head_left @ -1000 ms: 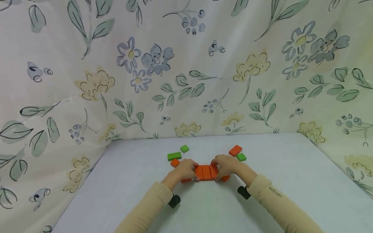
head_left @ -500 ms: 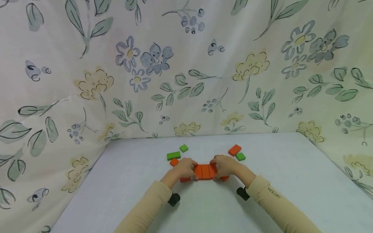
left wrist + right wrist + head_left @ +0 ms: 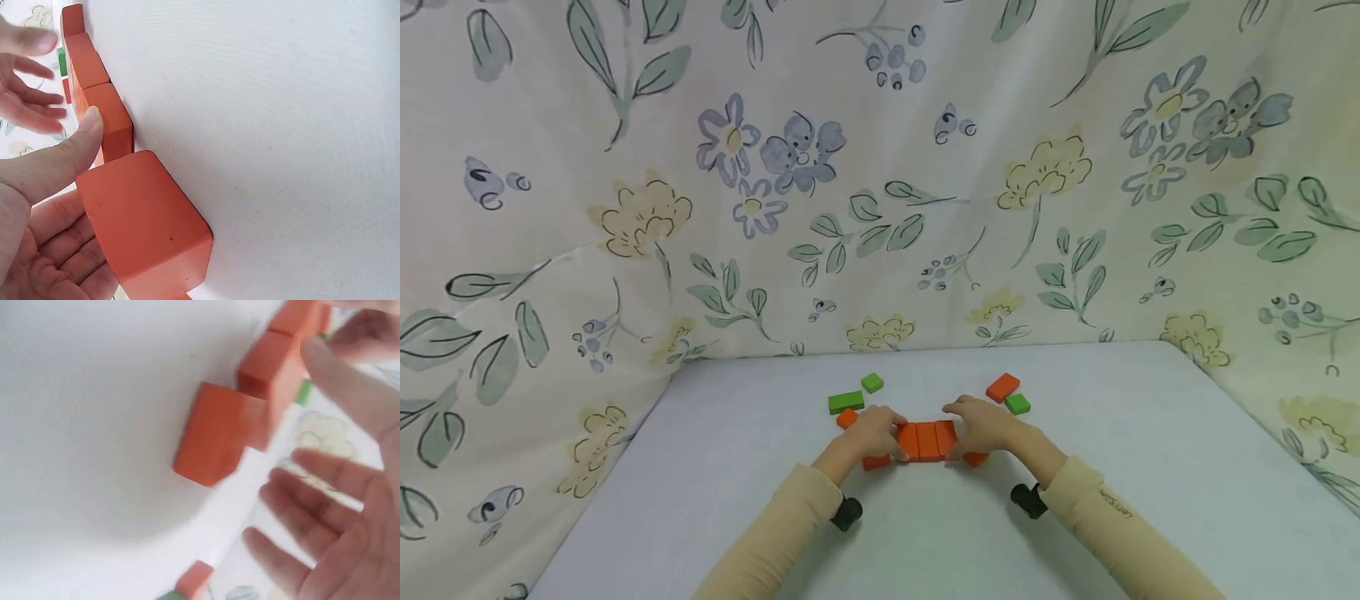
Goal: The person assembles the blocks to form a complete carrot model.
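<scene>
Both hands are resting at the ends of the orange block row [image 3: 928, 440], low in the frame centre: left hand [image 3: 871, 432] with its thumb touching one block, right hand [image 3: 983, 425] with fingers spread, probably gripping nothing. Its long axis is running left-right. An uneven push could be knocking the blocks apart.
</scene>
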`<state>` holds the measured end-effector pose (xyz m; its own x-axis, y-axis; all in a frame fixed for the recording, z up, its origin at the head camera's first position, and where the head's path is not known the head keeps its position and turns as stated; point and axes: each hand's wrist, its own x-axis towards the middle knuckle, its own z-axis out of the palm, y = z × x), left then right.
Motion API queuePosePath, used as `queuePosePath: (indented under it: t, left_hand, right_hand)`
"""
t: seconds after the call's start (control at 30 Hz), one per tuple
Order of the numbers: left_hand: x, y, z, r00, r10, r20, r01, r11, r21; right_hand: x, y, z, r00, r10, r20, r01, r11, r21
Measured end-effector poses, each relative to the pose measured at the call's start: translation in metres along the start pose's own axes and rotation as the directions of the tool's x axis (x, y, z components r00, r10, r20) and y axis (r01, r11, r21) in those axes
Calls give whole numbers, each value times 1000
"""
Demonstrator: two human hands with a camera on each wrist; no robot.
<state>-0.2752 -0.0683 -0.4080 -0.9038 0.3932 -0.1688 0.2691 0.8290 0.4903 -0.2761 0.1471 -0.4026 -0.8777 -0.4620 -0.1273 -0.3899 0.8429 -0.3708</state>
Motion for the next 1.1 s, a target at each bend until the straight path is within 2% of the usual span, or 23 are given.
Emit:
queuePosePath:
  t: [0.13, 0.27, 0.4, 0.63, 0.73, 0.93, 1.1]
  left_hand:
    - [0, -1, 0, 1000, 7, -8, -7, 1000, -12]
    - [-1, -2, -1, 1000, 6, -12, -6, 1000, -14]
    - [-1, -3, -1, 1000, 6, -13, -6, 1000, -6]
    - [0, -4, 0, 1000, 11, -15, -11, 1000, -7]
    - [1, -3, -1, 1000, 10, -10, -10, 1000, -19]
    - [2, 0, -2, 999, -32, -6, 32, 999, -39]
    - [3, 3, -3, 998, -54, -10, 54, 997, -47]
  right_hand:
    - [-11, 4, -4, 999, 40, -34, -40, 999, 15]
    - [-20, 8, -2, 997, 80, -12, -80, 997, 15]
    - [-25, 11, 5, 996, 87, -14, -86, 994, 67]
    - [-32, 17, 5, 998, 39, -50, -32, 991, 133]
    - [-36, 15, 1, 998, -11, -66, 21, 988, 151]
    - [-41, -4, 1, 987, -156, -35, 159, 968, 195]
    - [-36, -20, 11, 981, -185, -58, 193, 963, 189]
